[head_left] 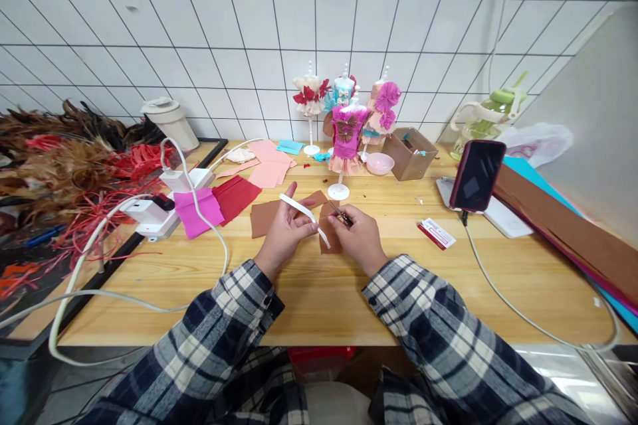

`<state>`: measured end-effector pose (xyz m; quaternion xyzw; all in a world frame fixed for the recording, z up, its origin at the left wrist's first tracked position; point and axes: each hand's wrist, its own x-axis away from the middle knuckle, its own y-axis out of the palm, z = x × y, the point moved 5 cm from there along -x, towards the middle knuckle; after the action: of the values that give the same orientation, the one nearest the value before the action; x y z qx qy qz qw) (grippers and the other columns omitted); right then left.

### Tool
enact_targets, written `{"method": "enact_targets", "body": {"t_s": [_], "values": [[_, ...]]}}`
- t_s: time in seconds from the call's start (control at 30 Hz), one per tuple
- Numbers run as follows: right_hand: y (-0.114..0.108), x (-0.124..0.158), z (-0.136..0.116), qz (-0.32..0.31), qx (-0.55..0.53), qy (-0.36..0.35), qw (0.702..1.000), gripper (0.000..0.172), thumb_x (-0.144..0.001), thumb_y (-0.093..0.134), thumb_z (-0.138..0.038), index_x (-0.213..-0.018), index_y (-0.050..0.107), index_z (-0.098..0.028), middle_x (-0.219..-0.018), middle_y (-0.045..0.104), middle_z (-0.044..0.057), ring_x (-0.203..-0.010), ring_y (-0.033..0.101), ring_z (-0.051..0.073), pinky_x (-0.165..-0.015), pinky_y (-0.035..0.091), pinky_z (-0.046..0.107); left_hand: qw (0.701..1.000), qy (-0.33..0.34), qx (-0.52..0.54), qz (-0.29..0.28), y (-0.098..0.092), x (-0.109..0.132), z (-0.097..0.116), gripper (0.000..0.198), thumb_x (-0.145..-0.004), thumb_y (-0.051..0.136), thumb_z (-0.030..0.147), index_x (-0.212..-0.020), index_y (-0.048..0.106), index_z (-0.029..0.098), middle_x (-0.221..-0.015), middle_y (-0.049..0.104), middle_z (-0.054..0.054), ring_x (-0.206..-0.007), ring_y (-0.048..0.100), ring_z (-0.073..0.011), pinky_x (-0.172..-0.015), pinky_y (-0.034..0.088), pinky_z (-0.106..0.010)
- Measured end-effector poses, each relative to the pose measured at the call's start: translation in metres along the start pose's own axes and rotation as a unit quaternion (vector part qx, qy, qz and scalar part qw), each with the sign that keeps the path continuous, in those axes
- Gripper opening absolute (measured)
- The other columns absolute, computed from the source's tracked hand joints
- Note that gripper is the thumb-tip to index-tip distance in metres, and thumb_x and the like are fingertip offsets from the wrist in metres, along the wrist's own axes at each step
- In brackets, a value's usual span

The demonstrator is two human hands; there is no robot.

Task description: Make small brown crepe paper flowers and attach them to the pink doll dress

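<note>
Holding a narrow white strip [298,204] between thumb and half-spread fingers of the bare left hand [284,239], gripping a small dark metal tool [341,214] in curled fingers of the bare right hand [361,236], working over flat brown sheets [263,218] on a pale wooden table [323,309], facing a white-tiled wall [294,20].

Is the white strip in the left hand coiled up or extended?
Extended: the white strip curves gently across the left hand, its two ends apart.

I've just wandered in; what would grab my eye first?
Probably the cluster of little dress forms in bright colours, toward the back of the wooden table. Nearer, the left hand holds a white strip, the right hand a small dark tool. Brown feathers fill the far left.
</note>
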<state>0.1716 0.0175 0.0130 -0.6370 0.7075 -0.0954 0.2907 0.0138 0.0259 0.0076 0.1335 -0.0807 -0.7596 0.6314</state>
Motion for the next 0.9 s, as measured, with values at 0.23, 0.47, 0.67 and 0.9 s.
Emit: {"method": "enact_targets", "body": {"t_s": [0.23, 0.47, 0.67, 0.9], "values": [[0.000, 0.005, -0.008, -0.050, -0.047, 0.007, 0.998, 0.046, -0.083, 0.052, -0.042, -0.124, 0.046, -0.022, -0.056, 0.048, -0.007, -0.049, 0.044, 0.013, -0.052, 0.032, 0.024, 0.998, 0.012, -0.026, 0.047, -0.005, -0.002, 0.003, 0.102, -0.063, 0.077, 0.016, -0.143, 0.017, 0.038, -0.129, 0.048, -0.009, -0.073, 0.060, -0.0064, -0.074, 0.051, -0.025], [0.013, 0.009, -0.009, -0.153, -0.001, -0.026, 0.988, 0.035, -0.094, 0.031, -0.045, -0.084, 0.055, -0.022, -0.071, 0.057, -0.001, -0.067, 0.052, 0.014, -0.061, 0.034, 0.024, 0.995, 0.031, -0.048, 0.084, -0.011, -0.004, 0.006, 0.095, -0.064, 0.074, 0.016, -0.142, 0.023, 0.033, -0.132, 0.046, -0.011, -0.074, 0.060, -0.0061, -0.072, 0.052, -0.024], [0.016, 0.009, -0.007, -0.171, 0.061, -0.009, 0.983, 0.034, -0.096, 0.029, -0.042, -0.087, 0.055, -0.022, -0.078, 0.063, 0.002, -0.069, 0.054, 0.016, -0.063, 0.033, 0.025, 0.993, 0.049, -0.077, 0.080, -0.010, -0.003, 0.010, 0.094, -0.064, 0.073, 0.015, -0.141, 0.022, 0.034, -0.129, 0.046, -0.009, -0.072, 0.058, -0.0053, -0.070, 0.052, -0.023], [0.014, 0.010, -0.011, -0.157, 0.099, -0.024, 0.982, 0.033, -0.096, 0.030, -0.044, -0.089, 0.054, -0.023, -0.078, 0.065, 0.002, -0.070, 0.056, 0.017, -0.061, 0.031, 0.025, 0.990, 0.056, -0.091, 0.088, -0.010, -0.002, 0.012, 0.090, -0.065, 0.072, 0.016, -0.140, 0.025, 0.032, -0.124, 0.049, -0.008, -0.070, 0.058, -0.0053, -0.069, 0.052, -0.023]]}}
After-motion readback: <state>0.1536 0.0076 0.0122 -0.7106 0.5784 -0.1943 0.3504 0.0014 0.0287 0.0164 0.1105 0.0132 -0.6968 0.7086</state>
